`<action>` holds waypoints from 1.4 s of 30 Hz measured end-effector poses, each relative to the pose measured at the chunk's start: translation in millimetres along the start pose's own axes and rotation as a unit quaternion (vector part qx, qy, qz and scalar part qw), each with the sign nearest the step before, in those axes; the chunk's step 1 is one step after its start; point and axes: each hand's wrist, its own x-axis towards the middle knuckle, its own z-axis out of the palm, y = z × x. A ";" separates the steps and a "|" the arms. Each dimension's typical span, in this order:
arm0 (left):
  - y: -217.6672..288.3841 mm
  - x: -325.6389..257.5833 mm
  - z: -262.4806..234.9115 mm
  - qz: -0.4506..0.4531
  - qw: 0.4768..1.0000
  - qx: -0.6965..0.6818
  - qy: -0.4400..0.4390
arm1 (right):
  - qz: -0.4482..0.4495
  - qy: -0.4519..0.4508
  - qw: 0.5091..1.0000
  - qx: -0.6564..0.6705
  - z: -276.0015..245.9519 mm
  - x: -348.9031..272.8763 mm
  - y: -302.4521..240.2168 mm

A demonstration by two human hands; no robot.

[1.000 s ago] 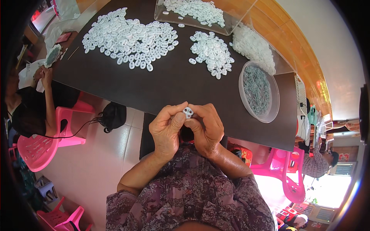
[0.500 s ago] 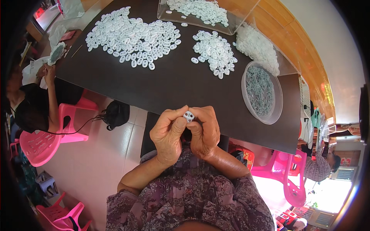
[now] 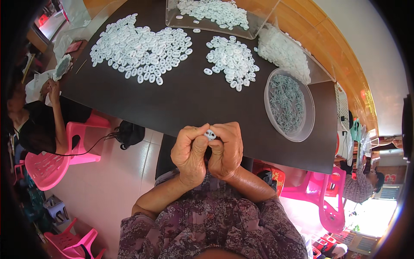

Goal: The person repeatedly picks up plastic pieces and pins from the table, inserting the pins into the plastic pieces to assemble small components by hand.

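Note:
Just past the front edge of the dark table, my left hand (image 3: 191, 153) and my right hand (image 3: 227, 149) meet fingertip to fingertip. Both are closed in a pinch around one small white plastic piece (image 3: 210, 134) with dark holes. Thumbs press it from below and index fingers from above, so its edges are partly covered. Similar white oval two-holed pieces lie in a large pile (image 3: 140, 49) at the left and a smaller pile (image 3: 232, 60) in the middle. A round clear tub (image 3: 309, 123) at the right holds many small grey-green parts (image 3: 285, 103).
Clear bins (image 3: 207, 31) with more white pieces stand along the table's (image 3: 172, 103) far side. A thin stick (image 3: 81, 66) lies at its left. Another person (image 3: 41, 125) sits at the left near a pink chair (image 3: 47, 168); a second pink chair (image 3: 332, 211) stands right.
The white piece has tilted between my fingertips, so its holes show at a different angle. Both hands keep their pinch. The whole view has shifted slightly, with the table's piles now farther left.

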 end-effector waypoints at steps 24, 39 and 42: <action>-16.8 37.9 29.9 -0.057 0.984 0.137 -0.097 | 0.045 0.018 0.993 -0.111 -104.8 58.7 42.1; -25.4 50.9 13.0 -0.170 0.977 0.107 -0.066 | -0.018 -0.003 0.927 -0.374 -165.0 178.5 176.5; -12.5 74.6 15.0 -0.282 0.940 0.160 -0.105 | -0.077 -0.022 0.938 -0.338 -155.4 151.8 151.8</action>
